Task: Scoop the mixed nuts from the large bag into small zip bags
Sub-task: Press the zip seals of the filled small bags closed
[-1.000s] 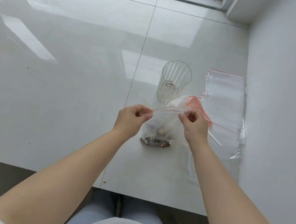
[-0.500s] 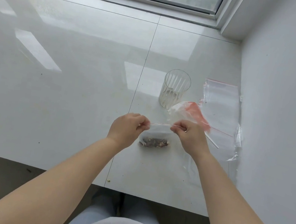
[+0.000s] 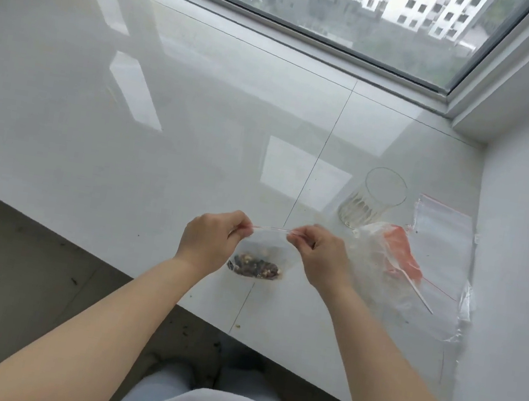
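Over white sill (image 3: pixel 126 143), small zip bag (image 3: pixel 266 245) holds mixed nuts (image 3: pixel 254 267).

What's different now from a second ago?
The hands' grips are unchanged: left hand and right hand pinch the top strip of the small clear zip bag of mixed nuts. The ribbed clear glass stayed put.

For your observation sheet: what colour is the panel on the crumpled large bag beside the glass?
Orange-red, on the crumpled clear plastic large bag; head view.
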